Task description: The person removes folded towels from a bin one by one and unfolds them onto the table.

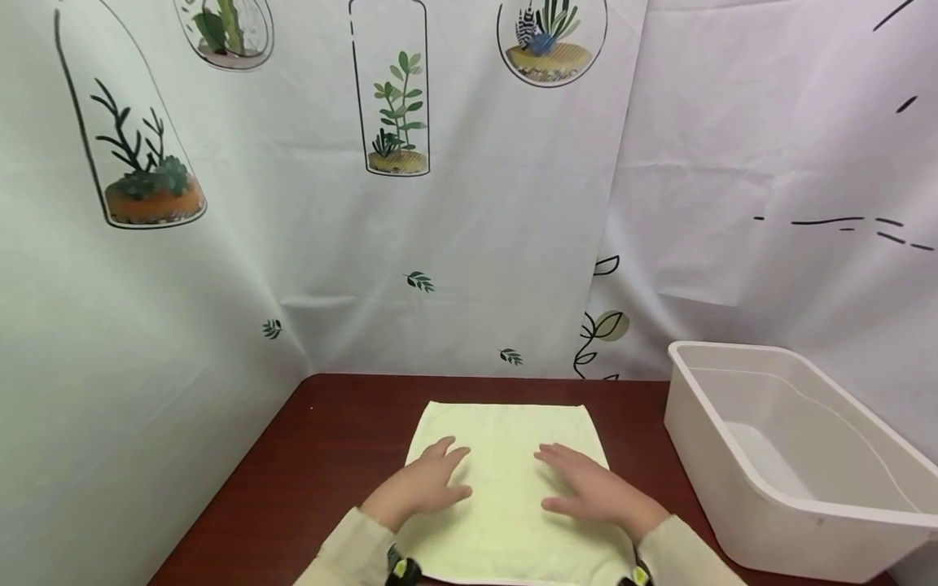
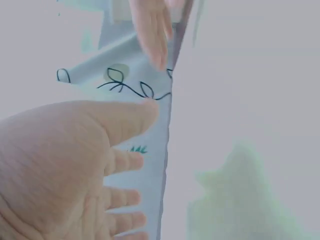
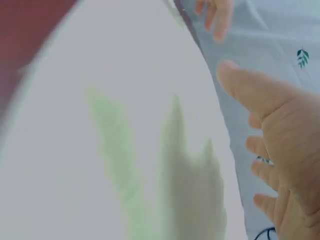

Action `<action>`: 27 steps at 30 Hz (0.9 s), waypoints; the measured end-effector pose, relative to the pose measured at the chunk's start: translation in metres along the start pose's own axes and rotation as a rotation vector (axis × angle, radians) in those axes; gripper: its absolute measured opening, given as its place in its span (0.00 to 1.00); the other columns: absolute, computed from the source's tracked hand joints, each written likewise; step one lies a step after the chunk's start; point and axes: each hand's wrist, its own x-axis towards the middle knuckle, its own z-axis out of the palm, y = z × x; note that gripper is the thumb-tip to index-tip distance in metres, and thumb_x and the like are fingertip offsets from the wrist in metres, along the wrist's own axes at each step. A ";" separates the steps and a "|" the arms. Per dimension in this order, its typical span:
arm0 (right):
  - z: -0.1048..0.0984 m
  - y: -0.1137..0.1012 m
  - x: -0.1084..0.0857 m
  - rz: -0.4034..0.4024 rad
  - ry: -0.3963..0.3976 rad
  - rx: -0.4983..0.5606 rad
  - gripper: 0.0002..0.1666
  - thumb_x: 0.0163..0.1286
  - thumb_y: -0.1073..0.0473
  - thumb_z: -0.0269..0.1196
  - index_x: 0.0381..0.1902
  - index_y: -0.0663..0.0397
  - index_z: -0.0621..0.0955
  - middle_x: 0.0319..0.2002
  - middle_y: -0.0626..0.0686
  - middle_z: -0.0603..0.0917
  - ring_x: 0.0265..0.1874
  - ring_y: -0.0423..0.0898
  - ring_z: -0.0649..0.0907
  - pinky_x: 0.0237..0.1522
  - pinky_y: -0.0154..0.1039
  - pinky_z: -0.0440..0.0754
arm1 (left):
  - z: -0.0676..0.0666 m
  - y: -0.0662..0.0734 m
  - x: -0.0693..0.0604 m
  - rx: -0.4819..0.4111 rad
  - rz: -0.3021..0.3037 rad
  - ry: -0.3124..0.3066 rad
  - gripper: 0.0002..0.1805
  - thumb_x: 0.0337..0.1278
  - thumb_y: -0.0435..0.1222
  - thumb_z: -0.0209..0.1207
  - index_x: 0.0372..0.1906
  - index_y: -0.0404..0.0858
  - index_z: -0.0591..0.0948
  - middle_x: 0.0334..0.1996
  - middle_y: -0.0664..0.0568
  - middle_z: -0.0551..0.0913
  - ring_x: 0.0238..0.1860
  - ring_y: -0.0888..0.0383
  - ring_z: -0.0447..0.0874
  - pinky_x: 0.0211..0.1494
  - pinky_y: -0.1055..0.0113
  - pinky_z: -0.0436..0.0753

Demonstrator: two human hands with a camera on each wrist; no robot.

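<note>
A pale yellow towel lies spread flat on the dark red-brown table. Over its left part is my left hand, fingers apart and extended, holding nothing. My right hand is over the towel's right part, its fingers also straight and its palm turned inward. Both wrist views show the hands with a gap between them and the towel, whose surface looks washed out there. In the left wrist view the thumb and fingers of the left hand are spread. The right hand looks alike in the right wrist view.
A white plastic bin stands at the table's right side. The table meets a white curtain printed with plants in jars at the back and left. Dark bands with yellow-green parts are on both wrists.
</note>
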 end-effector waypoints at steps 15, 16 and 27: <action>0.053 0.002 0.072 0.427 0.130 0.241 0.42 0.72 0.46 0.63 0.73 0.67 0.67 0.74 0.69 0.63 0.75 0.70 0.56 0.74 0.66 0.50 | 0.049 -0.003 0.064 -0.125 -0.187 0.238 0.32 0.73 0.47 0.52 0.74 0.33 0.68 0.75 0.29 0.58 0.77 0.32 0.49 0.77 0.38 0.50; 0.055 0.004 0.069 0.431 0.112 0.204 0.43 0.71 0.43 0.63 0.74 0.65 0.67 0.75 0.68 0.62 0.76 0.69 0.55 0.74 0.66 0.48 | 0.053 -0.006 0.062 -0.099 -0.192 0.232 0.32 0.74 0.48 0.51 0.74 0.35 0.68 0.76 0.31 0.57 0.78 0.33 0.48 0.77 0.38 0.48; 0.047 0.026 0.034 0.483 0.080 -0.063 0.49 0.71 0.27 0.52 0.78 0.51 0.65 0.79 0.62 0.55 0.78 0.67 0.50 0.74 0.66 0.42 | 0.055 -0.026 0.041 0.048 -0.217 0.268 0.34 0.74 0.58 0.47 0.77 0.46 0.67 0.79 0.38 0.55 0.80 0.39 0.46 0.77 0.39 0.46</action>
